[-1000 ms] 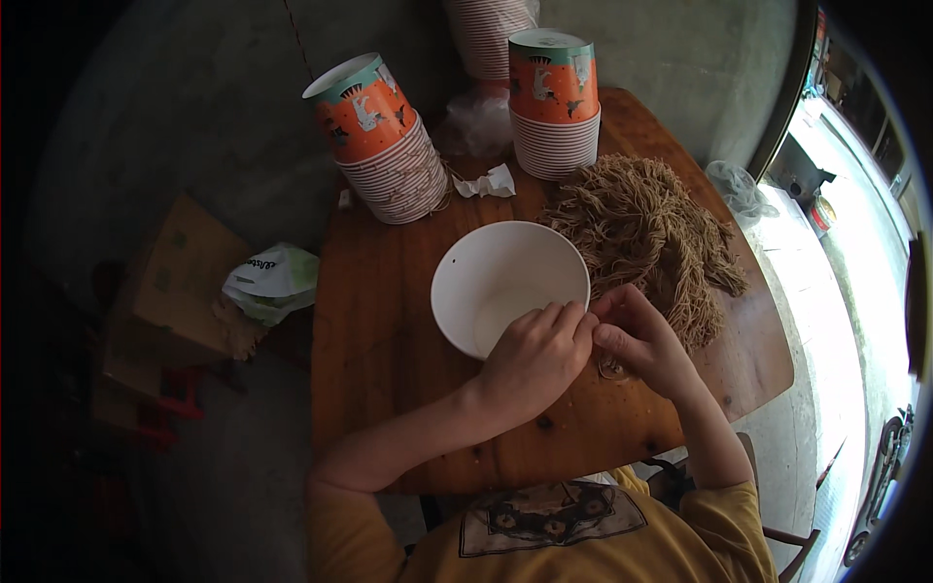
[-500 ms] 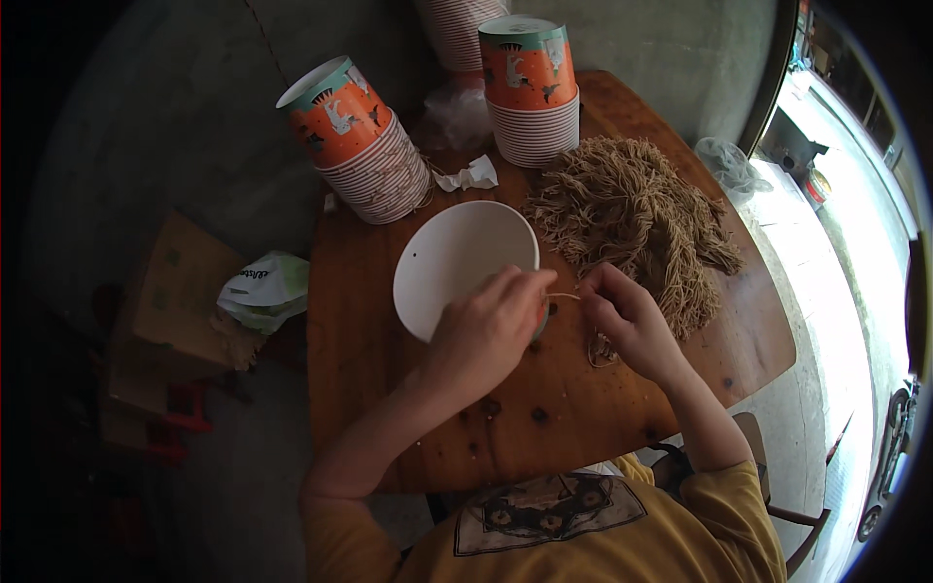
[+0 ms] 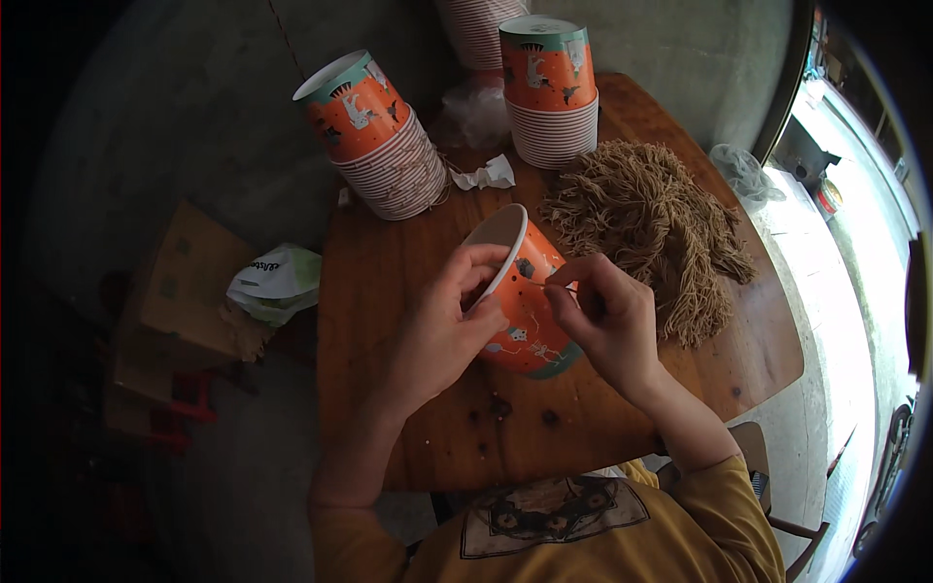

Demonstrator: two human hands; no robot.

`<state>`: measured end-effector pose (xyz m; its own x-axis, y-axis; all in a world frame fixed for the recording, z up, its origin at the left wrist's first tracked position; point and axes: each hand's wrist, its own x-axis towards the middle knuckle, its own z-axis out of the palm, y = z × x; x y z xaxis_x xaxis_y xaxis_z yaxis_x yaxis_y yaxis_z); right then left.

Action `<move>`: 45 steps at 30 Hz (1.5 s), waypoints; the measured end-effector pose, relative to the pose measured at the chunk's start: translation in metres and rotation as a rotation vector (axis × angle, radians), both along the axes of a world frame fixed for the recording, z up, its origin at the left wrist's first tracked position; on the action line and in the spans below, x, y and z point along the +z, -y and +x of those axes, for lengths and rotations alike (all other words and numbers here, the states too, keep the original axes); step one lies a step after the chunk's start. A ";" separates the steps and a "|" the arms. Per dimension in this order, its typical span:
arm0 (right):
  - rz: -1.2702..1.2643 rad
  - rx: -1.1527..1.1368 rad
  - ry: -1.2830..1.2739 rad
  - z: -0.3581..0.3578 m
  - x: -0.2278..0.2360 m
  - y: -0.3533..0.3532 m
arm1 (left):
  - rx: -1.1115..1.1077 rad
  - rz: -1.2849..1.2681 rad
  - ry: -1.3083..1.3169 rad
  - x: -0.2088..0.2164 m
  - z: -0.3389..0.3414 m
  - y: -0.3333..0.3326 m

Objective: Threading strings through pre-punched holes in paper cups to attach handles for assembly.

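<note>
An orange paper bucket [image 3: 536,328] with a teal base band and skeleton pictures lies tilted on the wooden table, its white-rimmed mouth toward the upper left. My left hand [image 3: 437,335] grips its rim, fingers inside and thumb along the outer wall. Between the thumb and forefinger of my right hand [image 3: 614,323] is pinched a thin tan cord [image 3: 540,285], held close to the bucket's side near the rim. Whether the cord's tip enters a hole there is too small to tell. Just beyond my right hand spreads a heap of tan cords [image 3: 651,228].
Two stacks of upside-down buckets stand at the back: a leaning left stack [image 3: 389,175] with cords hanging at its side, and an upright right stack [image 3: 552,126]. Crumpled white paper [image 3: 486,174] lies between them. Left of the wooden table [image 3: 364,291] are a cardboard box [image 3: 190,282] and plastic bag [image 3: 277,282].
The bucket has turned from showing its white inside to showing its orange side. My left hand has shifted to its rim, and my right hand has brought the cord against the wall.
</note>
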<state>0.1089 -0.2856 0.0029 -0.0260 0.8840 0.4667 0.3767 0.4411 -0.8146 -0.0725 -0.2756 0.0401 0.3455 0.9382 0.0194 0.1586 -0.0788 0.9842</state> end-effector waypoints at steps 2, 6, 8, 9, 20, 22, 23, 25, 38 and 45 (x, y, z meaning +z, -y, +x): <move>0.105 -0.050 0.048 -0.004 -0.002 -0.001 | -0.018 0.021 0.003 -0.002 0.001 0.000; 0.326 -0.094 0.087 -0.008 -0.012 -0.005 | -0.034 0.055 0.038 -0.004 0.004 0.000; 0.347 -0.097 0.116 -0.009 -0.012 -0.006 | -0.035 0.061 0.048 -0.004 0.005 0.000; 0.349 -0.098 0.122 -0.009 -0.012 -0.006 | -0.043 0.037 0.044 -0.003 0.005 0.000; 0.329 -0.092 0.187 -0.007 -0.012 -0.004 | -0.102 0.046 -0.012 -0.006 0.007 0.001; 0.333 -0.106 0.155 -0.008 -0.013 -0.005 | -0.102 0.046 -0.019 -0.007 0.007 0.001; 0.333 -0.106 0.155 -0.008 -0.013 -0.005 | -0.102 0.046 -0.018 -0.007 0.007 0.001; 0.320 -0.098 0.174 -0.008 -0.013 -0.005 | -0.097 0.057 -0.023 -0.008 0.007 0.001; 0.151 -0.032 0.126 0.002 -0.016 0.007 | -0.262 -0.207 0.115 -0.007 0.003 -0.012; -0.022 0.024 0.125 0.022 -0.008 0.025 | -0.256 0.174 -0.327 -0.013 0.022 -0.002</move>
<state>0.1309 -0.3102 -0.0054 -0.1040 0.8924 0.4391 0.4651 0.4339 -0.7717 -0.0508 -0.2737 0.0273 0.5802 0.8142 0.0204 0.4131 -0.3157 0.8542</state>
